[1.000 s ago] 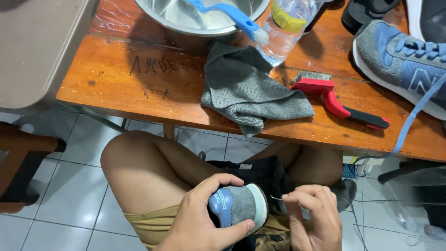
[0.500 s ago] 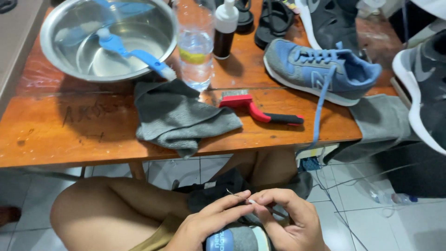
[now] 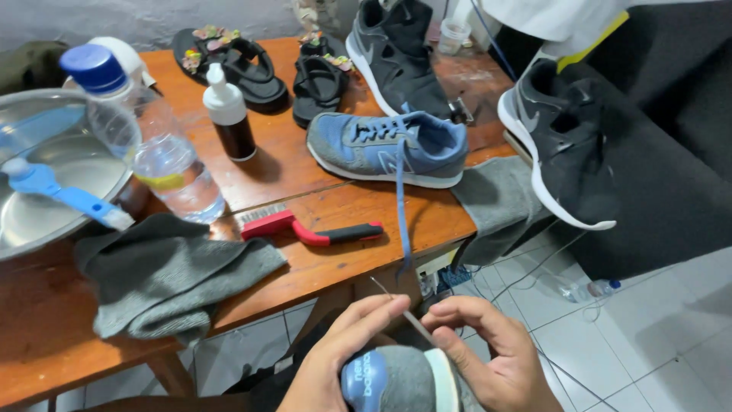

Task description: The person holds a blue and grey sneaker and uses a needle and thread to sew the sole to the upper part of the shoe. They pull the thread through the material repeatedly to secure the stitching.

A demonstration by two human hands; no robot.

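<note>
On the brown wooden table (image 3: 320, 198), a red-handled wire brush (image 3: 305, 227) lay before a blue suede sneaker (image 3: 389, 149); a crumpled grey cloth (image 3: 168, 275) lay left of the brush, a clear plastic bottle (image 3: 164, 156) behind the cloth.

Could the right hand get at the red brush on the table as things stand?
Probably not right away. The right hand is pinching a thin needle at the shoe on the lap. The red brush lies bare on the table edge with nothing between, so the path looks free once the needle is let go.
</note>
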